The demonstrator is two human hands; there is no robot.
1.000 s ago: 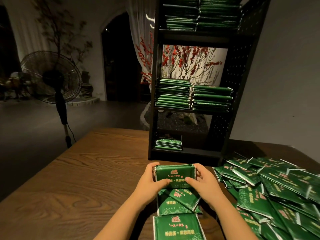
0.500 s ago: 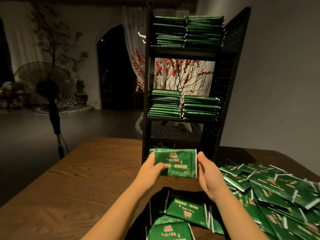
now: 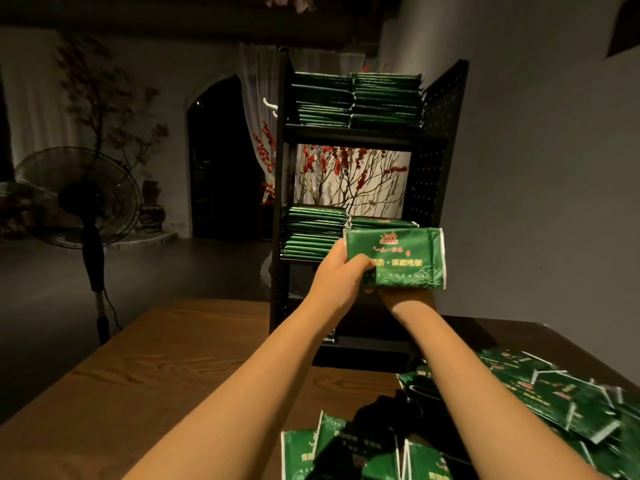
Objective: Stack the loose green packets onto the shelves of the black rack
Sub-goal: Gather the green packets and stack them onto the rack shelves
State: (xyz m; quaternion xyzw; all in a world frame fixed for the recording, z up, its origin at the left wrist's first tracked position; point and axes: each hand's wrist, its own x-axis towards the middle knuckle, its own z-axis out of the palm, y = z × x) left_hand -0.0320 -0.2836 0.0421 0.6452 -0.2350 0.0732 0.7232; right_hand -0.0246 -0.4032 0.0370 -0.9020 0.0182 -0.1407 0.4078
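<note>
Head view: small stack of green packets (image 3: 398, 258), long axis level, raised before black rack (image 3: 440, 161), just at middle shelf's right pile (image 3: 381, 223); left hand (image 3: 337, 271) gripping its edge, right hand (image 3: 408, 297) grasping it from beneath, mostly hidden.

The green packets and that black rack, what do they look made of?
Green packets: apparently glossy plastic film, since the printed faces catch light and the ends look sealed. Black rack: probably matte painted metal, judging by its thin side panel punched with rows of small holes.
</note>
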